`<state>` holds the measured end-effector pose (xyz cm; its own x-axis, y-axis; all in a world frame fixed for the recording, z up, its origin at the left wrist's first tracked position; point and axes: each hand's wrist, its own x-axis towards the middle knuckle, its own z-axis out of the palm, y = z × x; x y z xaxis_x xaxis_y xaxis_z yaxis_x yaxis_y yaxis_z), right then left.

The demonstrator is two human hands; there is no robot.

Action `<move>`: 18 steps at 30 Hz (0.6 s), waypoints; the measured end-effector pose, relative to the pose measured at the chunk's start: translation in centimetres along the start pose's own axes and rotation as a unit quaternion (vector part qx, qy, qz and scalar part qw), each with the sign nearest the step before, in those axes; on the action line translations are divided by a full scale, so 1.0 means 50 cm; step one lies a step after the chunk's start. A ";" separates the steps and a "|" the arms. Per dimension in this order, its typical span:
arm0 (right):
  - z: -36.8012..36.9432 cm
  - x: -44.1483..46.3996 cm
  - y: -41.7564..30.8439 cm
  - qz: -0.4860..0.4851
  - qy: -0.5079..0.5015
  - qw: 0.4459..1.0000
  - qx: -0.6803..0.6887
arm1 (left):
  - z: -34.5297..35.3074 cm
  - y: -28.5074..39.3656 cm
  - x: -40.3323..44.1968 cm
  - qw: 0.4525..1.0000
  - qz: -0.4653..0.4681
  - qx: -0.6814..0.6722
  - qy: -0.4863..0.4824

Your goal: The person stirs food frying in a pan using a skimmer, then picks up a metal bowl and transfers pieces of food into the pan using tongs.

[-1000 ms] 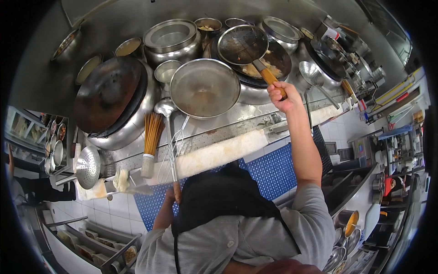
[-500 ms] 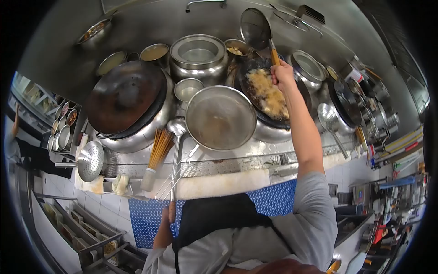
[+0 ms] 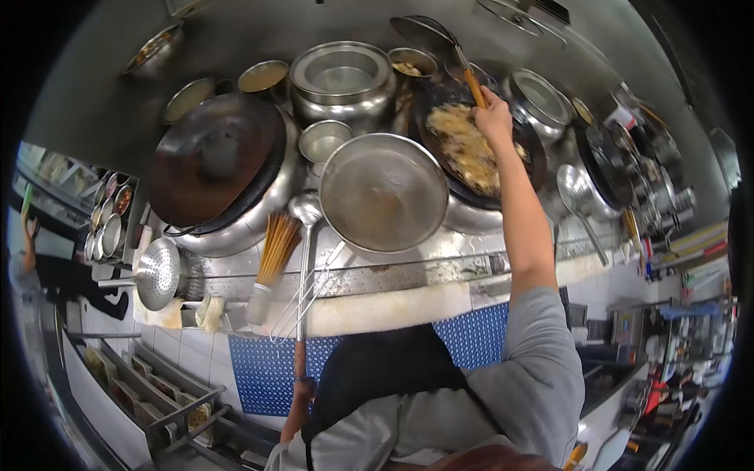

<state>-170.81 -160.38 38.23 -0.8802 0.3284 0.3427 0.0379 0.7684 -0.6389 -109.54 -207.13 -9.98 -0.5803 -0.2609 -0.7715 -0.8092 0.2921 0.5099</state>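
Note:
My right hand [image 3: 494, 118] is closed round the wooden handle of a large round strainer [image 3: 424, 33], held above the far side of a wok [image 3: 534, 161]. Golden pieces of food [image 3: 463, 149] bubble in oil in that wok, below my hand. Low at the front, my left hand [image 3: 304, 388] is closed at the wooden handle end of a ladle [image 3: 305, 207], whose bowl rests on the steel counter; the fingers are partly hidden. Beside the ladle lie a wire whisk [image 3: 302, 306] and a bamboo brush [image 3: 279, 245].
A wide steel bowl [image 3: 383, 192] stands between the frying wok and a dark tilted wok [image 3: 216, 161]. Steel pots [image 3: 343, 78] line the back. Perforated skimmers [image 3: 159, 273] lie at both sides. A towel [image 3: 385, 308] runs along the front edge. Another person's hand [image 3: 30, 226] is at far left.
The strainer has tipped from showing its round face to nearly edge-on. My left hand has moved from beside the ladle's handle to its end. The other person's raised hand now shows something green.

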 end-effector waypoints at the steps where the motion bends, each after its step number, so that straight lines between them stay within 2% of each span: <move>1: -0.049 -0.031 0.007 0.000 0.000 1.000 0.001 | -0.021 0.006 0.016 0.999 0.032 -0.008 -0.007; 5: -0.194 -0.152 0.045 0.006 0.010 0.999 -0.036 | -0.086 0.024 0.081 0.986 0.158 -0.043 -0.042; 6: -0.218 -0.175 0.052 0.008 0.012 0.998 -0.054 | -0.096 0.060 0.070 0.988 0.148 -0.043 0.010; 9: -0.219 -0.228 0.092 0.012 0.057 0.992 -0.110 | -0.121 0.121 0.147 0.953 0.192 0.234 0.020; 10: -0.209 -0.241 0.103 0.022 0.064 0.989 -0.128 | -0.125 0.130 0.163 0.937 0.205 0.280 0.027; 14: -0.151 -0.278 0.139 0.072 0.066 0.985 -0.145 | -0.130 0.140 0.215 0.960 0.226 0.167 -0.013; 18: -0.148 -0.324 0.144 0.058 0.033 0.987 -0.145 | -0.126 0.134 0.194 0.969 0.208 0.125 -0.036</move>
<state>-152.79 -156.10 33.18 -0.8290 0.4521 0.3292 0.2794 0.8447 -0.4565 -121.17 -213.50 -11.66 -0.8368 -0.0108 -0.5474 -0.4531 0.5750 0.6813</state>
